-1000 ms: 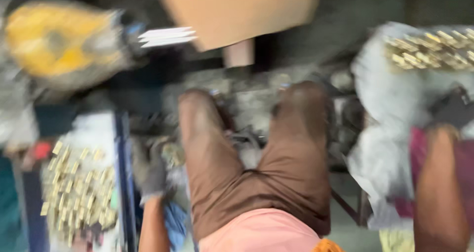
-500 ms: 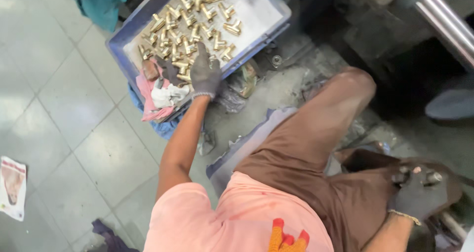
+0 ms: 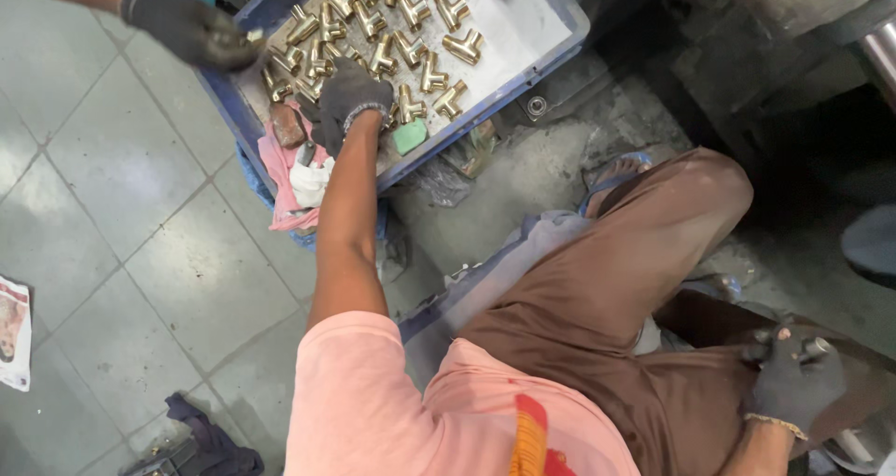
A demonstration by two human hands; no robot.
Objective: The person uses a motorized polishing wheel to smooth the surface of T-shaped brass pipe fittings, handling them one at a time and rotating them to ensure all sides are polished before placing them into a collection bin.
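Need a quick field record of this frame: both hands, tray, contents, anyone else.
left hand: dark knit glove, down among the T-shaped brass pipe fittings
right hand: dark glove, by the thigh, closed on a small metal part
tray: blue plastic tray, on the floor
cloth: pink rag at the tray's near edge
other person: second gloved hand at the tray's left corner

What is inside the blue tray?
The blue tray holds many brass tee fittings on a pale liner. The left hand and a co-worker's gloved hand reach in, covering some fittings beneath them.
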